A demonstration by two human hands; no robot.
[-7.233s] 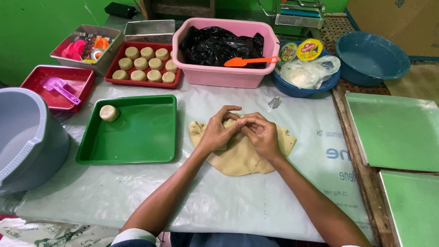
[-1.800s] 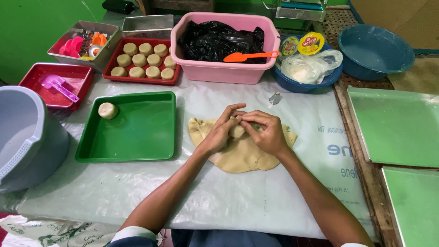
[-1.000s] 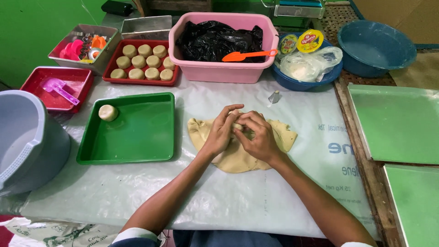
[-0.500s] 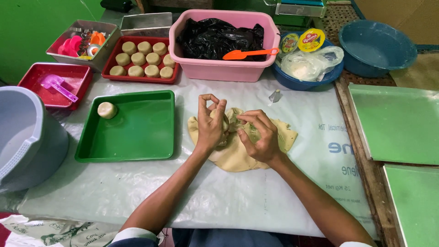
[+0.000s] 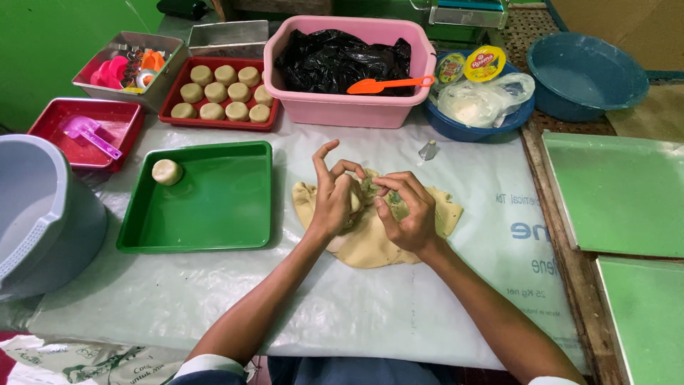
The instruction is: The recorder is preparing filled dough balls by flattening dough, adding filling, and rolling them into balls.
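Pale flattened dough sheet (image 5: 370,246) on the bench: left hand (image 5: 333,203) and right hand (image 5: 407,214) both pinch a small portion; thin edges may tear if overstretched.

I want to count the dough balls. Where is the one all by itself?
In the head view, the single dough ball sits in the far left corner of the green tray, left of the hands, just in front of the red tray of dough balls.

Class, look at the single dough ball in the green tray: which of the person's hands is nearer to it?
Left. The left hand is just right of the green tray holding the dough ball; the right hand is farther right.
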